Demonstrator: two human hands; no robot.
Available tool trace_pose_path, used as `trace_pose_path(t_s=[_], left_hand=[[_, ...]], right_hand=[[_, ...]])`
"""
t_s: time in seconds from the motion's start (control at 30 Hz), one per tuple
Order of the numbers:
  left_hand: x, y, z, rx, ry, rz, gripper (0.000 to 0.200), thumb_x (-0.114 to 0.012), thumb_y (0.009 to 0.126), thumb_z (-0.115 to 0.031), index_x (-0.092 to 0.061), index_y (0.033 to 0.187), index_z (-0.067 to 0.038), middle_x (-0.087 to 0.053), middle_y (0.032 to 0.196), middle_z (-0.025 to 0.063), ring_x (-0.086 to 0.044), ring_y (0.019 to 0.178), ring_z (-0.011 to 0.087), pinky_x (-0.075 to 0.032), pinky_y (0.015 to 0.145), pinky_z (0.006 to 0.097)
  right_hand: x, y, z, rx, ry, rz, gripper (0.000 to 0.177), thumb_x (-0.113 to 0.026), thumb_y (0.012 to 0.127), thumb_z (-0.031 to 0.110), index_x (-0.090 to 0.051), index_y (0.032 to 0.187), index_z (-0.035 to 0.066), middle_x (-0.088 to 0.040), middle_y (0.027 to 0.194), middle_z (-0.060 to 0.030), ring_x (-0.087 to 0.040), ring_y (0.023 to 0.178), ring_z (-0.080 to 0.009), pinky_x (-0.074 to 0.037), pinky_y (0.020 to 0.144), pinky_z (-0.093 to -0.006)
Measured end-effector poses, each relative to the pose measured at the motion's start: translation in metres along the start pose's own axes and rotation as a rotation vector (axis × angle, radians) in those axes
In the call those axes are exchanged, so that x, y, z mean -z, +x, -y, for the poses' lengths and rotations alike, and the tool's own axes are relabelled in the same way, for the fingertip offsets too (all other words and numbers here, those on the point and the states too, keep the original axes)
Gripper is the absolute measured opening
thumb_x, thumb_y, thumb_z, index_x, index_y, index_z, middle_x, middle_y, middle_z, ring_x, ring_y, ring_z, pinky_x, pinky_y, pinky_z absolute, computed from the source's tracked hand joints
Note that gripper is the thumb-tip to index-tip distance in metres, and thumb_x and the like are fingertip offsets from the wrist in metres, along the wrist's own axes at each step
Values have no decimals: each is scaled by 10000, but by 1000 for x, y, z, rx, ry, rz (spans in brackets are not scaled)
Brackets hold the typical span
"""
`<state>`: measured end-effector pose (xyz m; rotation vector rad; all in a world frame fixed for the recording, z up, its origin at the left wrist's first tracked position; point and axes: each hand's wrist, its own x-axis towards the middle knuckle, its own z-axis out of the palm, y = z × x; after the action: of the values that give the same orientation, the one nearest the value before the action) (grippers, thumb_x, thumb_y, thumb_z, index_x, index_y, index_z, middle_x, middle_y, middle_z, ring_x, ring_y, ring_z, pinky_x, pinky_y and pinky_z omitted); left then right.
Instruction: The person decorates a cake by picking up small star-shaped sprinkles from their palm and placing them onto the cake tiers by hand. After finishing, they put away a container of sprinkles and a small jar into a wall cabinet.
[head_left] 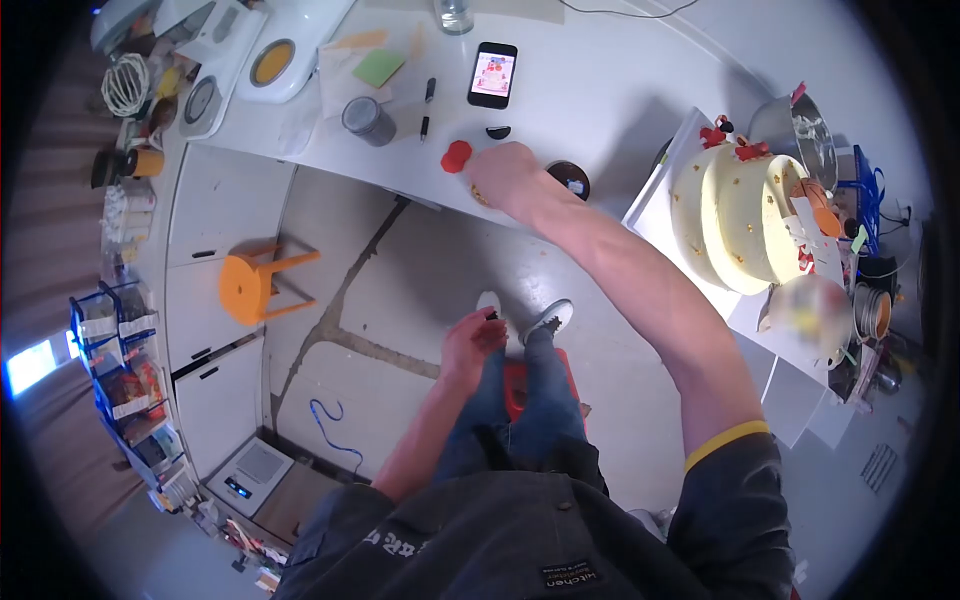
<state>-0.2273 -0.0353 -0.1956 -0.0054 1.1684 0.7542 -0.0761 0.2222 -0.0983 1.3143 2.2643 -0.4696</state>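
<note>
My right hand [505, 180] is at the table's front edge, knuckles up, with its fingertips hidden. A small golden-brown thing [479, 196] shows beside its lower edge. Just left of the hand lies a red scalloped piece [457, 156], and above it a small black piece [498, 132]. My left hand [472, 348] is held over my lap, its fingers closed on a small black piece [492, 316]. A round dark container [568, 181] stands to the right of my right hand. A phone [493, 75] showing a cake picture lies farther back.
A pale yellow tiered cake [735, 215] with red and gold decorations stands at the right, near a metal bowl [800, 135]. A lidded grey jar [368, 121], a pen [428, 108] and green paper [379, 68] are on the table [570, 70]. An orange stool [245, 288] stands below left.
</note>
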Motion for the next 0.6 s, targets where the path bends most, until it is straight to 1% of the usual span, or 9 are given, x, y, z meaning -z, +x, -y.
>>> trace_pose_path(t_s=[0.1, 0.2, 0.27, 0.3, 0.37, 0.43, 0.47, 0.53, 0.6], left_hand=[[-3, 2, -3, -5, -14, 5, 340, -535, 1039, -188, -620, 1291, 24, -718, 1046, 166, -691, 1003, 259, -568, 926, 396], [-4, 8, -6, -12, 4, 7, 335, -535, 1039, -186, -624, 1287, 22, -719, 1056, 170, -694, 993, 253, -567, 924, 395], [-10, 11, -10, -40, 70, 34, 332, -534, 1041, -187, -628, 1282, 22, -721, 1063, 168, -696, 987, 250, -564, 924, 394], [-13, 11, -12, -79, 93, 50, 330, -527, 1038, -189, -632, 1272, 18, -727, 1051, 157, -695, 999, 248, -556, 931, 396], [-28, 3, -24, -130, 138, 107, 326, -513, 1031, -191, -640, 1253, 10, -739, 1029, 137, -693, 1023, 246, -540, 944, 399], [-45, -3, -33, -167, 98, 179, 345, -515, 1059, -209, -624, 1303, 9, -728, 1081, 134, -697, 1006, 240, -554, 917, 376], [-55, -6, -37, -171, 110, 222, 381, -479, 1079, -248, -596, 1345, -3, -712, 1160, 114, -670, 1093, 229, -520, 974, 380], [-89, -24, -44, -160, 66, 251, 420, -430, 1097, -283, -569, 1387, -13, -671, 1268, 98, -614, 1204, 229, -464, 1051, 390], [-117, -34, -47, -20, 22, 358, 435, -406, 1102, -289, -563, 1395, -9, -643, 1317, 106, -585, 1247, 233, -433, 1087, 395]], right_hand=[[-10, 1, -2, 8, 31, -96, 156, -694, 865, 116, -801, 975, 85, -792, 990, -81, -773, 923, -269, -602, 744, -384], [-17, 0, -6, 32, 199, -255, 132, -703, 839, 92, -793, 933, 70, -782, 951, -103, -767, 904, -303, -610, 774, -430], [-15, -10, -6, 45, 256, -392, 150, -639, 817, 45, -767, 895, 33, -756, 889, -169, -752, 852, -349, -610, 719, -455], [-16, -14, -5, 63, 322, -472, 140, -627, 809, 43, -753, 865, 24, -740, 860, -188, -744, 840, -364, -604, 714, -464], [-14, -49, -6, 59, 448, -606, 117, -617, 800, 50, -727, 813, 15, -710, 806, -209, -725, 807, -388, -592, 710, -477], [-16, -100, 5, 17, 594, -685, 105, -626, 811, 69, -710, 779, 15, -685, 757, -204, -704, 766, -397, -583, 707, -480], [-24, -119, 12, -6, 680, -713, 113, -632, 823, 80, -705, 767, 15, -676, 734, -197, -694, 746, -398, -580, 705, -479], [-56, -159, 27, -84, 838, -677, 112, -649, 832, 85, -698, 776, 2, -681, 776, -189, -686, 747, -393, -579, 713, -466], [-94, -192, 39, -117, 893, -687, 76, -663, 818, 71, -699, 823, 5, -687, 841, -173, -691, 765, -374, -582, 715, -454]])
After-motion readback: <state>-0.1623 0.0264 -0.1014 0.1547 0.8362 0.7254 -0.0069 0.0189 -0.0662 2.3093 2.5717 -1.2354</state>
